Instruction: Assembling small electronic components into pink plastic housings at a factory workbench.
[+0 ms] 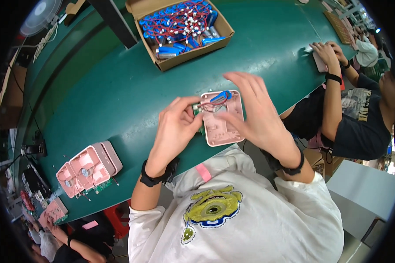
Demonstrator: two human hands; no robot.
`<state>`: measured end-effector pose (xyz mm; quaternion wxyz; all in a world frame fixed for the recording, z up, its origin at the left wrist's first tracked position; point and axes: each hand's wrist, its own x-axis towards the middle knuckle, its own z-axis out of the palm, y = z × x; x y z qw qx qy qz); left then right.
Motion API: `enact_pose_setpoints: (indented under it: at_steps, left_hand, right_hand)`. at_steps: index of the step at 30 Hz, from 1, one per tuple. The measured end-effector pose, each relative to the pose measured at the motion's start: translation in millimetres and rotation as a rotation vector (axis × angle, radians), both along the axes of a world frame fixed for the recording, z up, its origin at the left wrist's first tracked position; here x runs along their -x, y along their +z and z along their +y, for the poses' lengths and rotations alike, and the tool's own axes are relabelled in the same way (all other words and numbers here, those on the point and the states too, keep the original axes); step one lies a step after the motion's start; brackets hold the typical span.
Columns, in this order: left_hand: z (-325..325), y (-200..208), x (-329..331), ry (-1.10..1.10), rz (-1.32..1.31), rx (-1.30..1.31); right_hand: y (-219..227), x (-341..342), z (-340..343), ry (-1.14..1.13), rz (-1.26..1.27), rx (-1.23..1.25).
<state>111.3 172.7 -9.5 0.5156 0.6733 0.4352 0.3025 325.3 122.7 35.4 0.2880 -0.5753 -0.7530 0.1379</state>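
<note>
A pink plastic shell (213, 134) lies in front of me on the green bench, its hollow side up. Inside its upper part sits a blue cylindrical battery (221, 97) with red and black wires. Along the shell's left edge, a green circuit board (199, 108) shows partly between the thumb and fingers of my left hand (173, 127), which are closed on it. My right hand (261, 116) hovers over the shell's right side, fingers spread and thumb reaching across the inside, holding nothing visible.
A cardboard box (197, 55) full of blue wired batteries stands beyond the shell. Several pink shells (90, 168) with boards and wires sit at left. A dark metal post (113, 22) rises near the box. Co-workers' hands (329, 55) work at right and at lower left.
</note>
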Motion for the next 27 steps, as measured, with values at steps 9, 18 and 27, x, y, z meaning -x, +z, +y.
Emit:
enact_pose_setpoints:
  at_steps: [9, 18, 27]
  left_hand:
    - [-24, 44, -59, -0.251, -0.102, 0.478]
    - [-67, 99, -4, -0.175, 0.177, -0.228]
    - [-142, 122, 245, 0.592, 0.487, -0.742]
  right_hand:
    - [-3, -21, -51, -0.309, -0.157, 0.122]
    - [2, -148, 10, -0.258, -0.113, -0.177]
    - [-35, -275, 9, -0.183, 0.032, 0.058]
